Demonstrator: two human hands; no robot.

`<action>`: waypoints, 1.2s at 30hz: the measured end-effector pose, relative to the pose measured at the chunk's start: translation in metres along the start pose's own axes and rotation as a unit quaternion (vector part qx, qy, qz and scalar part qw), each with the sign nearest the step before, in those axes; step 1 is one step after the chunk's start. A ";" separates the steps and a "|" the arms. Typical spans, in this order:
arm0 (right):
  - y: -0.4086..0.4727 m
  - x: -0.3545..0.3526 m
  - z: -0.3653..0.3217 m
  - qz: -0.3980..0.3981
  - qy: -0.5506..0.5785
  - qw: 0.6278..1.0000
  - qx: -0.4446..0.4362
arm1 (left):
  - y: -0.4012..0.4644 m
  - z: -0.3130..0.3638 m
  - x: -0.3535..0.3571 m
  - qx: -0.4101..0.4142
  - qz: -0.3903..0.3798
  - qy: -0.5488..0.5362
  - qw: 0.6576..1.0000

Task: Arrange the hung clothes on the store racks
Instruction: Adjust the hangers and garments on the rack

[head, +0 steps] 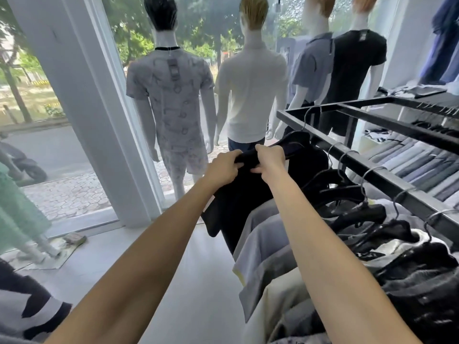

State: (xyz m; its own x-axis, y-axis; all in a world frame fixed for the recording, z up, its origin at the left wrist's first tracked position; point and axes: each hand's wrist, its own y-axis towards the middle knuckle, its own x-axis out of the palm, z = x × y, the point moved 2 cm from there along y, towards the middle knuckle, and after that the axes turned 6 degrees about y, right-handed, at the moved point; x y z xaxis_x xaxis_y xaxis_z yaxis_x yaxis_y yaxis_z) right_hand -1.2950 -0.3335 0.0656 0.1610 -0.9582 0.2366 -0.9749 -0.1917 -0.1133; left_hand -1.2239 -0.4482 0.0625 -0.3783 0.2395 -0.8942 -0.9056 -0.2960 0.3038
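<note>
Two hands out ahead, both on one black shirt [238, 194] at the window end of the black rack [387, 170]. Left hand [223, 168] curled round the shoulder of the shirt, fingers wrapped over the bunched cloth. Right hand [270, 157] just beside it, touching the same fold, thumb and fingers pinching the cloth near the collar. Shirt on a black hanger [298, 137], hook over the rack's front bar, body of the shirt draped down below the hands. Behind it, nearer the camera, a tight row of hung clothes [268, 239] in grey, pale blue and cream, shoulders side by side, on more black hangers along the same bar. Dark knitted pieces [422, 276] heaped at the right end of the row; possibly hung too, though too blurred to tell. Under the rack's far side, folded trousers [409, 162] in grey tones laid in a slanting line on a shelf. Beyond the hands, four mannequins [250, 78] with backs to the camera, facing the shop window [203, 26]: patterned set, cream top, grey-blue shirt, black tee. White pillar [82, 95] left of them, pale floor [198, 281] below the arms.
</note>
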 end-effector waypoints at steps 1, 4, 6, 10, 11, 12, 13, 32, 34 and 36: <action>0.002 -0.004 0.001 0.004 -0.013 1.000 0.002 | 0.003 0.000 0.004 -0.002 -0.006 -0.002 1.000; 0.007 -0.012 0.010 0.016 -0.058 0.998 0.015 | 0.010 -0.004 0.021 -0.012 -0.036 -0.015 0.999; 0.010 -0.017 0.018 0.024 -0.085 0.996 0.023 | 0.012 -0.008 0.033 -0.022 -0.053 -0.029 0.998; 0.015 -0.030 0.037 0.048 -0.135 0.989 0.036 | 0.010 -0.005 0.050 -0.011 -0.081 -0.034 0.996; 0.015 -0.032 0.040 0.056 -0.141 0.988 0.037 | 0.009 -0.004 0.053 -0.009 -0.086 -0.029 0.996; 0.016 -0.034 0.044 0.063 -0.144 0.987 0.036 | 0.009 -0.005 0.056 -0.010 -0.088 -0.026 0.996; 0.017 -0.035 0.045 0.067 -0.149 0.986 0.035 | 0.007 -0.005 0.058 -0.013 -0.089 -0.024 0.996; -0.100 0.104 0.098 -0.174 -0.542 0.780 -0.260 | -0.156 -0.161 -0.051 -0.150 0.041 0.163 0.974; -0.127 0.134 0.114 -0.253 -0.542 0.733 -0.323 | -0.192 -0.188 -0.074 -0.168 0.081 0.194 0.963; -0.157 0.163 0.129 -0.316 -0.529 0.696 -0.367 | -0.232 -0.214 -0.098 -0.189 0.100 0.248 0.945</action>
State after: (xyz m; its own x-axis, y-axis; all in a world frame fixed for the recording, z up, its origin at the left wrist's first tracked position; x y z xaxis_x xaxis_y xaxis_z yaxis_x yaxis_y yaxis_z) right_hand -1.0959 -0.4872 -0.0026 0.2385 -0.4252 -0.8731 -0.4108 -0.8588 0.3061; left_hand -0.9356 -0.6007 0.0095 -0.3131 -0.2910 -0.9040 -0.6569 -0.6211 0.4274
